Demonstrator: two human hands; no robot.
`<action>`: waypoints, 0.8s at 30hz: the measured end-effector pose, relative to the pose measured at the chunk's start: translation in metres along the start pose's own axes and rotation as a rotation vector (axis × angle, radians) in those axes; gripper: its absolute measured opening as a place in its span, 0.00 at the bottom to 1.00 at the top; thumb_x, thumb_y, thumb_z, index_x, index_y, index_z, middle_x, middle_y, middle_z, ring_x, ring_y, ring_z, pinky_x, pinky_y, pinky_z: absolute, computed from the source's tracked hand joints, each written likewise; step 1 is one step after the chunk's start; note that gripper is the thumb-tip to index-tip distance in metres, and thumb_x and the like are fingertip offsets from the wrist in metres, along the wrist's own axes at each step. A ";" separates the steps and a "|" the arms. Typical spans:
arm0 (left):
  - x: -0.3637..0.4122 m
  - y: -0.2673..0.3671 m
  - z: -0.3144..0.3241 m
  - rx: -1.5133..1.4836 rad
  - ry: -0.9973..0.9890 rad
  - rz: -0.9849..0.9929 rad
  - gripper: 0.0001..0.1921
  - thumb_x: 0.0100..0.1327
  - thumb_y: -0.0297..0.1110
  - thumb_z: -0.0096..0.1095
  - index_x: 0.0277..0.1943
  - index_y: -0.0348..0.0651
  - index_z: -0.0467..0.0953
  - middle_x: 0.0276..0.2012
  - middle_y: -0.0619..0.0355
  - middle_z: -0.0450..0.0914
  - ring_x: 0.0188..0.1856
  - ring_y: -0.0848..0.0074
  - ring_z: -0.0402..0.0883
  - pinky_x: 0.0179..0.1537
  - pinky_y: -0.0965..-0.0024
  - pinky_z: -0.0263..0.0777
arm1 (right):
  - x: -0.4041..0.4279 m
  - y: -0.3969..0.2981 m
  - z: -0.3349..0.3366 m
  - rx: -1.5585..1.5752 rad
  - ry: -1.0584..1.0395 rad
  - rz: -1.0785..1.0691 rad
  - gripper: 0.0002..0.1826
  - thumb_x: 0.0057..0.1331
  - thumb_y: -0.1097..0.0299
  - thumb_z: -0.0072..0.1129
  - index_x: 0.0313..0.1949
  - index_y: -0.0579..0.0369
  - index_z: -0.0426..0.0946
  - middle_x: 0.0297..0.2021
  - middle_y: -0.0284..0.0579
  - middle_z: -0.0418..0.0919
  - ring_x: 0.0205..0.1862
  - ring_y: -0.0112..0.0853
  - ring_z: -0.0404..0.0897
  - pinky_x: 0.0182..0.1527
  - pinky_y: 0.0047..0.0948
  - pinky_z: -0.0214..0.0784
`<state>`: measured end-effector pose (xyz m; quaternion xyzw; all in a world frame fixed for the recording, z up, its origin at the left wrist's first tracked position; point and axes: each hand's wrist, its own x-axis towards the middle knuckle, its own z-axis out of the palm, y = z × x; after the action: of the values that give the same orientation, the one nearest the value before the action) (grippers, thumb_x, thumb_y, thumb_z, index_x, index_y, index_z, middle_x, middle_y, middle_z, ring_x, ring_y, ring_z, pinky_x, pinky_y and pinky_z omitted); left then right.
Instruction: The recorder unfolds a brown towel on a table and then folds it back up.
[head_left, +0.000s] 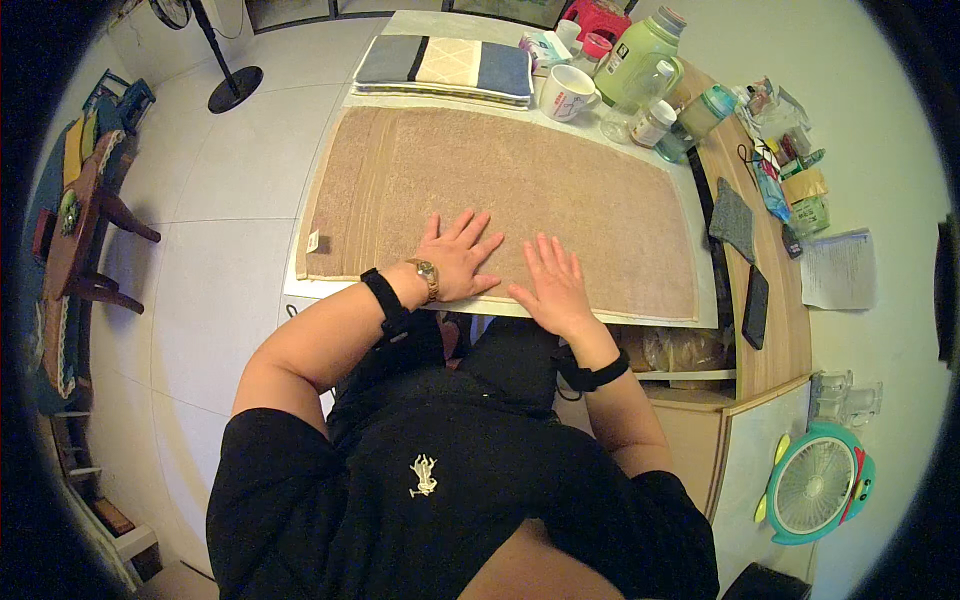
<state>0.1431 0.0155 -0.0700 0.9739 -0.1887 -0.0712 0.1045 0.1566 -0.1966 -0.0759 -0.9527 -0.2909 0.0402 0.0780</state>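
A light brown towel (480, 172) lies spread out flat across a white table (701, 262) before me. Near its front edge my left hand (459, 259) rests palm down on the cloth, fingers spread, with a gold-coloured watch on the wrist. A short way to the right, my right hand (556, 283) also lies flat on the towel, fingers apart and pointing away from me. Neither hand grips anything. Woven stripes run down the towel's left side, and a small white label (313, 241) shows at its left border.
Behind the towel sits a stack of folded towels (450, 67). A mug (568, 94), a green thermos jug (637, 56), a pill bottle (653, 124) and a water bottle (696, 122) stand at the back right. A smartphone (755, 307) and a grey cloth (731, 219) lie on the wooden surface.
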 end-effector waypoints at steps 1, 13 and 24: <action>-0.003 0.000 -0.001 0.005 0.004 -0.015 0.36 0.60 0.61 0.46 0.68 0.54 0.55 0.70 0.49 0.46 0.71 0.57 0.44 0.64 0.38 0.38 | -0.002 0.006 0.000 -0.018 0.004 0.016 0.39 0.62 0.43 0.48 0.65 0.57 0.55 0.67 0.55 0.50 0.70 0.47 0.46 0.67 0.53 0.38; -0.045 -0.029 0.004 0.031 0.129 -0.200 0.36 0.58 0.61 0.51 0.67 0.56 0.58 0.69 0.50 0.50 0.71 0.57 0.46 0.63 0.37 0.40 | -0.035 0.082 -0.006 -0.054 0.073 0.333 0.38 0.63 0.43 0.47 0.66 0.52 0.54 0.68 0.54 0.49 0.70 0.48 0.46 0.67 0.51 0.36; -0.088 -0.080 -0.008 0.104 0.212 -0.487 0.36 0.58 0.61 0.50 0.66 0.52 0.60 0.69 0.49 0.51 0.70 0.57 0.49 0.65 0.44 0.43 | -0.075 0.176 -0.003 -0.088 0.153 0.656 0.39 0.64 0.43 0.45 0.67 0.51 0.51 0.68 0.54 0.49 0.70 0.47 0.47 0.67 0.51 0.37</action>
<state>0.0917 0.1235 -0.0724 0.9966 0.0595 0.0181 0.0535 0.1914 -0.3824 -0.1013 -0.9982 0.0366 -0.0212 0.0416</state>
